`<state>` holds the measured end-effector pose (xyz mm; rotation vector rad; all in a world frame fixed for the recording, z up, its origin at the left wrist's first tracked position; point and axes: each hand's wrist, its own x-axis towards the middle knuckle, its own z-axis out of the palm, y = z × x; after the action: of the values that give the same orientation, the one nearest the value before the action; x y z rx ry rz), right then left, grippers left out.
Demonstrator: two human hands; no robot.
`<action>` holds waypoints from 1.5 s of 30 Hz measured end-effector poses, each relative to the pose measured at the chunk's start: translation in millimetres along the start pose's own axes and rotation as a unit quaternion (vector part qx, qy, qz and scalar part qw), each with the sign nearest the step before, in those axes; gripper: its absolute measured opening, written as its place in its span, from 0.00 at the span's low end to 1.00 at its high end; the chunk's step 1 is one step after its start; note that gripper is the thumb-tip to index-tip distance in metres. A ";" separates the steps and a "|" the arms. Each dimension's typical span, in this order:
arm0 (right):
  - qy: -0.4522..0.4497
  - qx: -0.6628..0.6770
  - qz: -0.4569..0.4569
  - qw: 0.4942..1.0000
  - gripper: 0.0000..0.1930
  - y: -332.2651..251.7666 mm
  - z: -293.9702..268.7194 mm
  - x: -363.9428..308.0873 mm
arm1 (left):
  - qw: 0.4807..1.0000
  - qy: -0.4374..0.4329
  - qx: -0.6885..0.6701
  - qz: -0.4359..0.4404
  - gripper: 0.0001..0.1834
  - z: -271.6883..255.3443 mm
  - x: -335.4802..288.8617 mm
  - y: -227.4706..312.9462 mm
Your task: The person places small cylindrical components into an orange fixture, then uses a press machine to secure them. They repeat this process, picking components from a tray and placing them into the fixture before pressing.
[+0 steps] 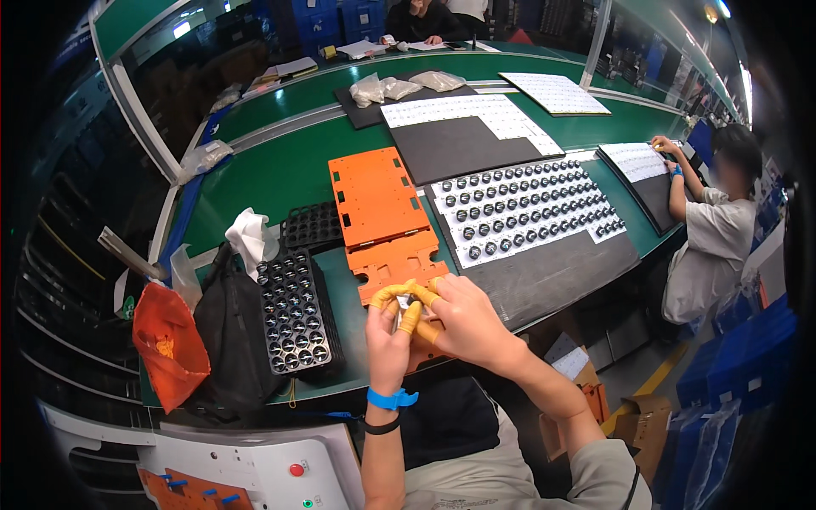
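My left hand and my right hand meet over the near end of an orange fixture plate. Yellow finger covers wrap several fingertips on both. Pinched between the fingertips is a small whitish part, mostly hidden by the fingers, so its kind does not show. A blue strap circles my left wrist. To the left of my hands stands a black tray filled with round, shiny black parts. On the right, rows of similar black round parts sit on a white sheet over a dark board.
A second orange plate lies beyond. Another black tray, a black bag and an orange pouch stand left. More foam boards lie farther back. A co-worker handles a white sheet at right; another person sits at the far side.
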<state>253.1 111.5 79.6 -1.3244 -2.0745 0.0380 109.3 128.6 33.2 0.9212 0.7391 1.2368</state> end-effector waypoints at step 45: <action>0.466 0.242 0.403 0.750 0.32 113.2 46.7 -241.5 | 0.986 0.074 -0.146 0.012 0.28 -28.6 2.5 -12.9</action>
<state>381.3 -15.8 -122.1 -1.3752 -0.5099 0.2227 90.6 135.1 8.6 0.6055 0.6419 1.4032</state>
